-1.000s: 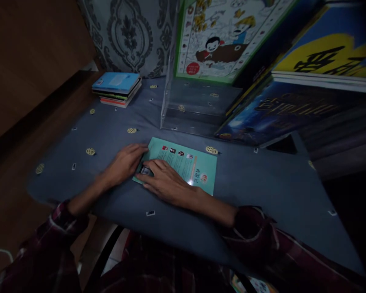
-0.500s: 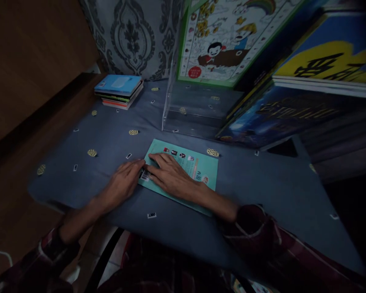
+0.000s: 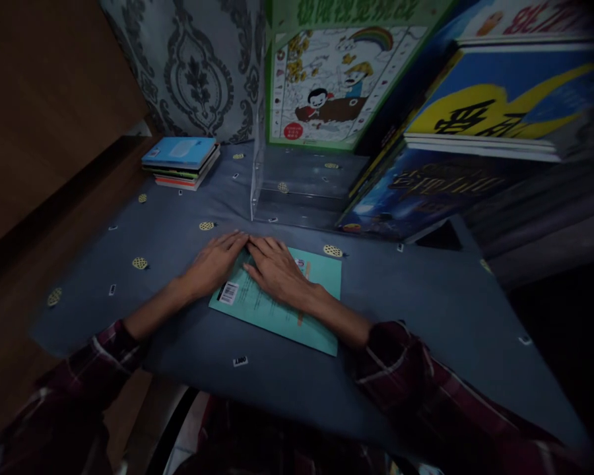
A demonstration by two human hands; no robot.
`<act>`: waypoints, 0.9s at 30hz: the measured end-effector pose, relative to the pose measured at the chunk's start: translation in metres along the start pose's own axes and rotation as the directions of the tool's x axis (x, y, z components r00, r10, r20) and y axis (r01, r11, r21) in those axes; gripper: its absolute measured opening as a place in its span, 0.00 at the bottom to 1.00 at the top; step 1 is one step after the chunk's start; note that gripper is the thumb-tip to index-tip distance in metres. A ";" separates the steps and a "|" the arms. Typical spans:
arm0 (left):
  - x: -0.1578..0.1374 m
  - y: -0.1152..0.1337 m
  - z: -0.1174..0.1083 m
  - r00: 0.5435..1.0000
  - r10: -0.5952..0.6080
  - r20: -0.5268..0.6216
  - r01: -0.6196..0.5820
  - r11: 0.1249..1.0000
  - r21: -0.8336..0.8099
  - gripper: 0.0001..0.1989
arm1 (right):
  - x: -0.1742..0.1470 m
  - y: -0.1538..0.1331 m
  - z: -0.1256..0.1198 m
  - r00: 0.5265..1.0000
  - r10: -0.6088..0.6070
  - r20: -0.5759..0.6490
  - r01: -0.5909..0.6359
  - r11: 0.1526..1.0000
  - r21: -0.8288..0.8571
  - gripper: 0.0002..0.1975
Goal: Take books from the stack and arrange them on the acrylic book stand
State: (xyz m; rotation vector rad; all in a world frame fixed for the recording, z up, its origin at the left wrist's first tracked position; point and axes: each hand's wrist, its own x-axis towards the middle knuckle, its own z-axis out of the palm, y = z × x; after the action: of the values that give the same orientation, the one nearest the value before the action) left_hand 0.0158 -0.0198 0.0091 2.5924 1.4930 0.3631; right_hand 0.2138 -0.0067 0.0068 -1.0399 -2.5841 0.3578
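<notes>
Both forearms slant forward and inward from plaid sleeves [image 3: 396,363], the right one crossing the edge of a green paperback book [image 3: 280,318] lying flat on the tabletop [image 3: 426,316], its barcode side up. The left hand [image 3: 216,262] rests along the book's far left edge, fingers extended and grasping nothing; the right hand [image 3: 277,272] lies palm down across the cover, fingers outstretched and loose, tips close to the left's. Beyond them, a clear acrylic stand [image 3: 256,178], a green-bordered picture book [image 3: 327,86] and a dark blue book [image 3: 420,191] block the back; a book stack [image 3: 181,158] sits far left
</notes>
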 end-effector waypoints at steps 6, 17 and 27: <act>0.004 0.005 0.007 0.998 0.015 -0.057 -0.009 0.995 0.103 0.27 | 0.001 -0.002 0.000 0.999 0.029 -0.020 -0.028 0.999 0.024 0.22; 0.005 0.001 0.009 0.992 0.067 -0.106 -0.051 0.988 0.147 0.27 | -0.033 0.017 -0.009 0.999 0.033 0.005 -0.033 0.999 0.008 0.24; 0.012 -0.004 0.005 0.995 0.071 -0.065 -0.060 0.985 0.162 0.21 | -0.117 0.053 -0.036 0.988 0.140 -0.065 -0.139 0.990 0.022 0.23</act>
State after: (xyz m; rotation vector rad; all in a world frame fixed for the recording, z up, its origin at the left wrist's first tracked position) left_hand 0.0189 -0.0075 0.0051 2.7860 1.5208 0.3600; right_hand 0.3405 -0.0484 -0.0030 -1.2094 -2.4526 0.3724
